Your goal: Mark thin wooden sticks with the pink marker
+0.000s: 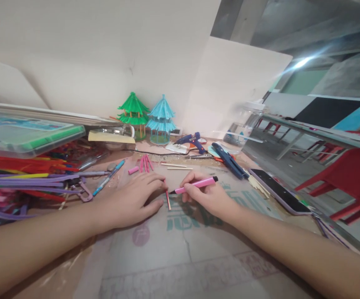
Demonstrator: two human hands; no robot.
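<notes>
Left hand [136, 200], thumb and fingers apart, has the thin stick [168, 202] at its fingertips: probably light, stiff, snappable, best pinned by one end. Right hand [209, 196] pinches a pink marker [200, 183].

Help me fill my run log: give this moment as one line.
left hand: touching part-pink stick; right hand: holding pink marker, tip near stick; pink sticks: beyond left hand
</notes>
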